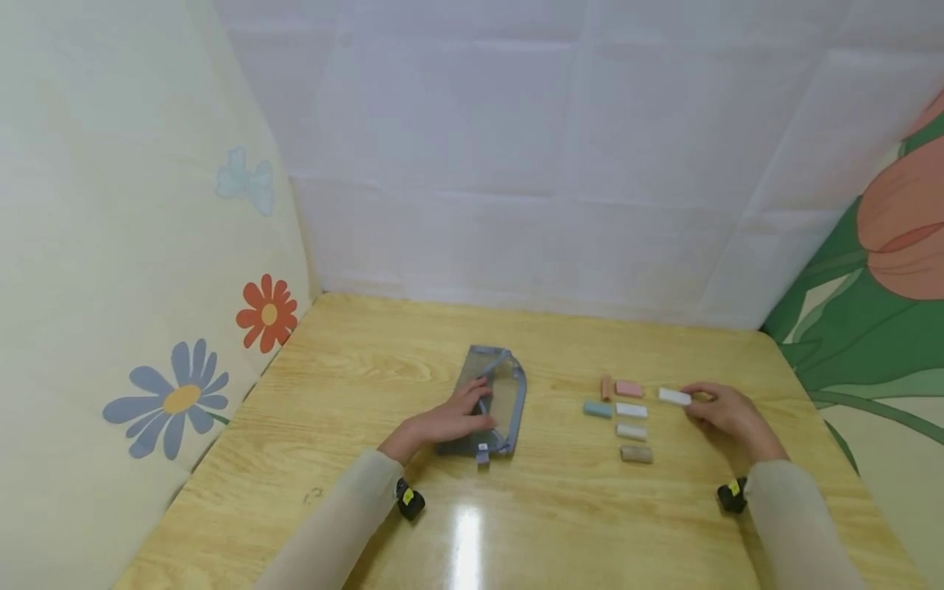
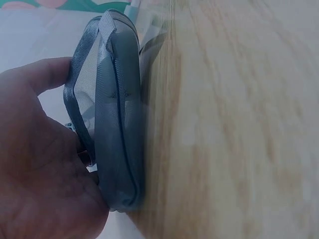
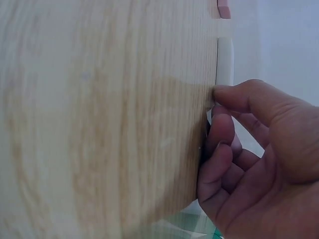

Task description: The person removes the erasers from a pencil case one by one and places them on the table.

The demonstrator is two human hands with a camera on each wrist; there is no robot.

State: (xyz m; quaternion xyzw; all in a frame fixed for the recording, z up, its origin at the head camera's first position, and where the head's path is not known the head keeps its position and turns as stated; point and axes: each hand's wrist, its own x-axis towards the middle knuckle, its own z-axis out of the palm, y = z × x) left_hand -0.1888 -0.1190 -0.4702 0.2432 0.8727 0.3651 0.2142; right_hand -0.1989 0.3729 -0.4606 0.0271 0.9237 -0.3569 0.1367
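Note:
My left hand (image 1: 457, 415) rests on a grey-blue mesh zip pouch (image 1: 519, 410) with its fingers spread and fairly straight. In the left wrist view the pouch (image 2: 119, 129) lies on the table with its trimmed upper edge raised, and a finger (image 2: 52, 74) touches that edge. Farther right, my right hand (image 1: 726, 414) pinches the near end of a small white eraser-like block (image 1: 673, 397) between thumb and fingertips. From the right wrist the white block (image 3: 225, 59) appears close against the tabletop, while the other fingers (image 3: 219, 164) are curled underneath.
Left of my right hand lie several small blocks: pink (image 1: 629, 388), orange-brown (image 1: 606, 388), teal (image 1: 597, 409), white (image 1: 631, 410), pale (image 1: 631, 432) and tan (image 1: 636, 454). A white cloth (image 1: 516, 164) hangs behind the wooden table (image 1: 575, 516); flower-printed cloths flank it.

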